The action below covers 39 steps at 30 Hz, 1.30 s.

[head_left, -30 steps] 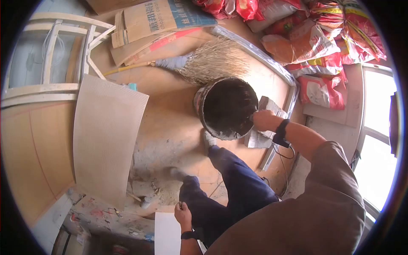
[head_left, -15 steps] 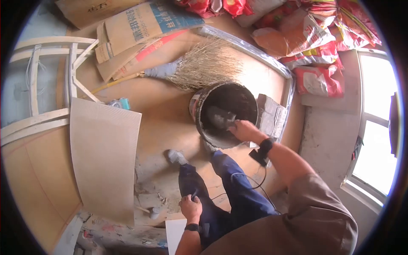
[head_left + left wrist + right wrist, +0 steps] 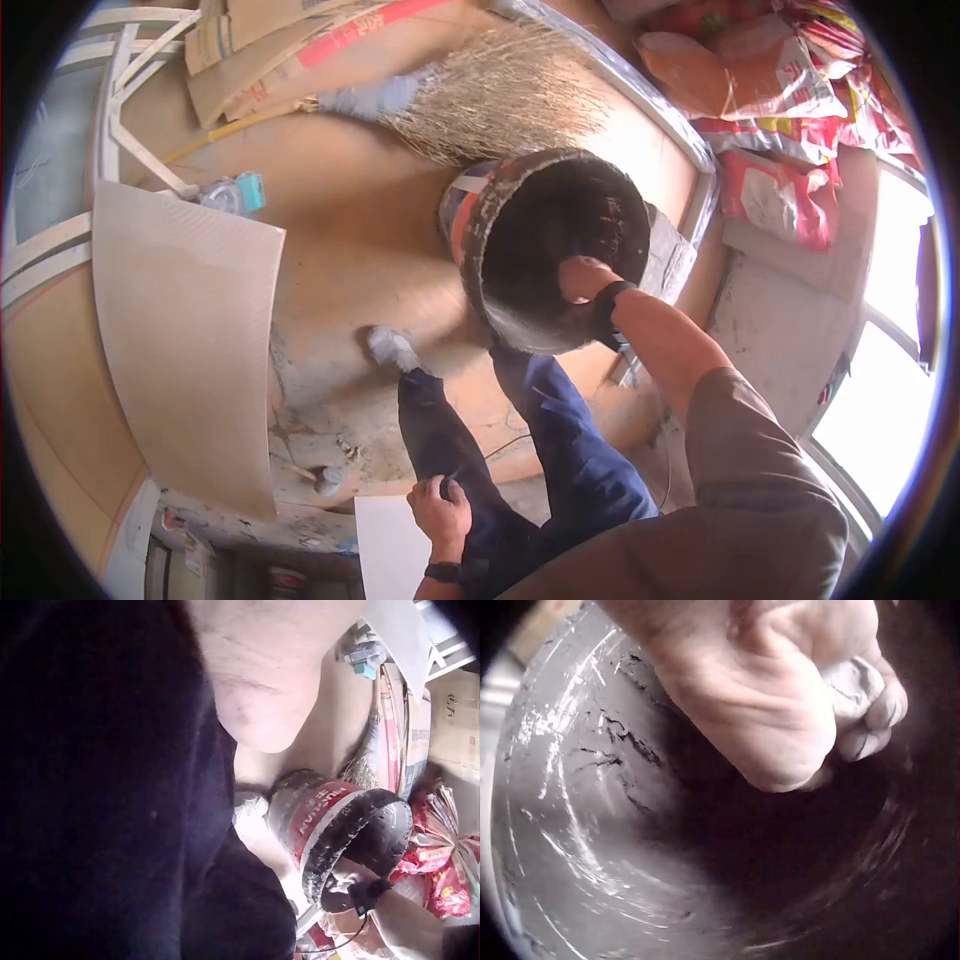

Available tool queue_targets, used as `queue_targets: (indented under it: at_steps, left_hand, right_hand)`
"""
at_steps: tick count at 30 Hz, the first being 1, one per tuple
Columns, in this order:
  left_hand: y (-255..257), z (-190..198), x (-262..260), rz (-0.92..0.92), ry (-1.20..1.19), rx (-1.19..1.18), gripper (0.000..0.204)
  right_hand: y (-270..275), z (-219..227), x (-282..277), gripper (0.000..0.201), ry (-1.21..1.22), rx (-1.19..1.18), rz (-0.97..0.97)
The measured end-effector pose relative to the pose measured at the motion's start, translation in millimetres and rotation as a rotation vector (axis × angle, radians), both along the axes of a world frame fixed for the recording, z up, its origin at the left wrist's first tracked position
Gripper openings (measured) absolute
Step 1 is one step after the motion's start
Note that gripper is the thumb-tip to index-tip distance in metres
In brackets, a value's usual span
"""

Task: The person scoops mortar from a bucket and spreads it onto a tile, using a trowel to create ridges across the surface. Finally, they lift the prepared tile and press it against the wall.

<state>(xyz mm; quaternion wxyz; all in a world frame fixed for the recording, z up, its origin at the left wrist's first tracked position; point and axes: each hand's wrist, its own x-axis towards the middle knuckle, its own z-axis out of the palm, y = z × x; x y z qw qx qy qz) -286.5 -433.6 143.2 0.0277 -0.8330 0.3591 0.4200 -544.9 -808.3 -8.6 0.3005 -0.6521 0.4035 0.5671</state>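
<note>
The bucket [image 3: 545,245] stands on the floor [image 3: 350,250] in front of the person's feet, tipped so that its open mouth faces the person and its long axis slants up from the floor toward them. Its rim and inner wall are crusted with grey mortar [image 3: 592,847].

The right hand [image 3: 583,277] reaches into the mouth at the near right side of the rim. The right wrist view shows its grip closed tight, the fingers [image 3: 877,712] curled round a pale, mortar-smeared object pressed into the palm; what that object is cannot be told. The hand sits over the inner wall, with the dark depth of the bucket lying below and beyond the knuckles, so the material lies ahead of the grip along the bucket's axis.

The left hand [image 3: 440,510] is well apart from the bucket, low and close to the body by the left thigh. Its fingers are curled about something small and dark; the object is too small to identify. The right hand is plainly the nearer of the two.

A broom [image 3: 470,95] lies on the floor just beyond the bucket. A large tile [image 3: 185,330] rests to the left, and red sacks [image 3: 790,90] are stacked at the far right.
</note>
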Motion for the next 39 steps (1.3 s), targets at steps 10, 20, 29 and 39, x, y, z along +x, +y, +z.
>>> queue_targets:
  at_steps: [10,20,29,39]
  left_hand:
    - [-38.9,6.0,-12.6,-0.066,-0.019,0.121,0.022]
    - [-58.6,3.1,-10.1,-0.218,-0.082,0.170,0.022]
    - [-42.1,3.3,-2.6,-0.118,-0.043,0.169,0.025]
    - [-20.5,-1.6,7.5,0.033,0.022,-0.051,0.020]
  right_hand:
    - [14.6,43.3,71.8,0.023,-0.250,0.163,-1.548]
    - [-24.4,58.8,73.0,0.016,-0.787,0.849,-3.188]
    - [-55.8,135.0,-15.5,0.027,-0.260,-0.349,-0.070]
    - [-62.8,-48.1,-21.8,0.017,-0.086,-0.427,0.249]
